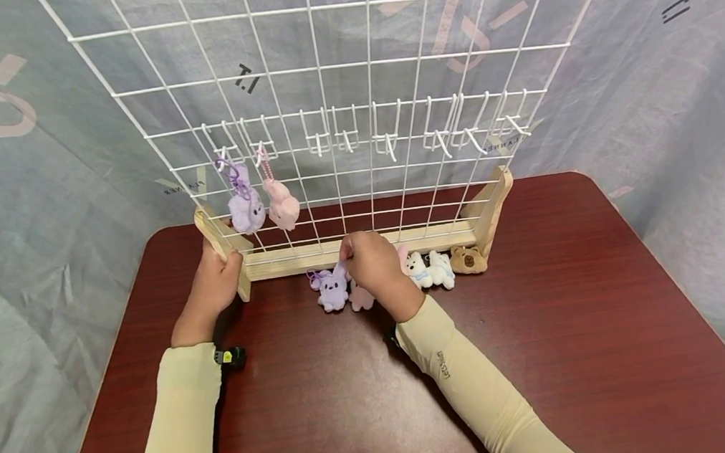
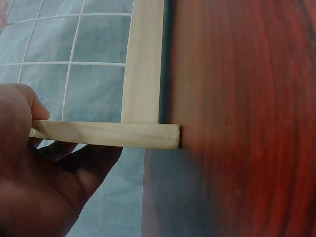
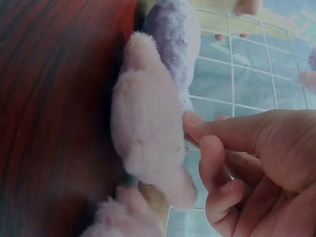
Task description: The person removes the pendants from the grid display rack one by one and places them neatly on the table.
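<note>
"Grip first, please: holding what with the right hand (image 1: 375, 263)?"

"Pinching narrowly, between thumb and finger, apparently one ear of the purple plush rabbit (image 1: 332, 295). Curling the left hand (image 1: 216, 277) round the wooden end piece (image 2: 106, 134), well to the left of that pinch."

"Lying where from the grip, and pointing how?"

"Lying on the near side of the grip and a little to the left, stretching lengthwise from the pinched ear to the lower end. Having a pink plush (image 1: 360, 299) just beside, on the right. Being much nearer to the right hand than to the left. Resting on the table (image 1: 313, 396) or being slightly lifted: not possible to tell."

"Finding any writing?"

"Reading, with some doubt, 'Lesslim' on the right sleeve (image 1: 484, 403), behind the grip. Seeing also 'PLANNER', looking mirrored, and something like 'T.I' on the curtain (image 1: 648, 93) beyond the grip."
</note>
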Demonstrator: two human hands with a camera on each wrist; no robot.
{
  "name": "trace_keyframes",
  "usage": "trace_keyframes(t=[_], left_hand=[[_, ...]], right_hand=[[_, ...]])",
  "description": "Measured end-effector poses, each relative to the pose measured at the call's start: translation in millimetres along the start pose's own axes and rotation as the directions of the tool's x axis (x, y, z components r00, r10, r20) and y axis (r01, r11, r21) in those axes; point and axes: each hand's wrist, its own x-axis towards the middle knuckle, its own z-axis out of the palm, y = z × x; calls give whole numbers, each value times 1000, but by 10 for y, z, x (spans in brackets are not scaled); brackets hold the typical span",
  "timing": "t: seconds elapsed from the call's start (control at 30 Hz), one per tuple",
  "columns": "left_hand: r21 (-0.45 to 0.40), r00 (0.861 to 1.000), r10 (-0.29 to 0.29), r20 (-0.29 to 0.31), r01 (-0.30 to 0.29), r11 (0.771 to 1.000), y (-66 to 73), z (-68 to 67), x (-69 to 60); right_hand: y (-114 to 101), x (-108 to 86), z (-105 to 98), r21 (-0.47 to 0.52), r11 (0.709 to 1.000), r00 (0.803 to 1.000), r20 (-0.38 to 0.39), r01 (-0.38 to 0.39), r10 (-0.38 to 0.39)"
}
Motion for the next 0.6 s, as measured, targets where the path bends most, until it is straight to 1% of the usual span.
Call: trace_keyframes(t=[0.13, 0.27, 0.4, 0.6], left_hand=[[-3, 1000, 0, -2, 0, 1000, -2, 3, 1], [0, 1000, 3, -5, -3, 1000, -1, -1, 9], [0, 1000, 1, -8, -1, 1000, 8, -5, 10], [-5, 1000, -1, 3, 1, 1000, 25, -6, -2]], right_hand=[[8, 3, 12, -2, 1000, 1000, -21, 1, -1], [7, 8, 31, -3, 1000, 1000, -21, -7, 7], [11, 13, 69, -19, 1000, 1000, 2, -7, 7], [15, 6, 109, -36, 999, 999, 35, -6, 7]])
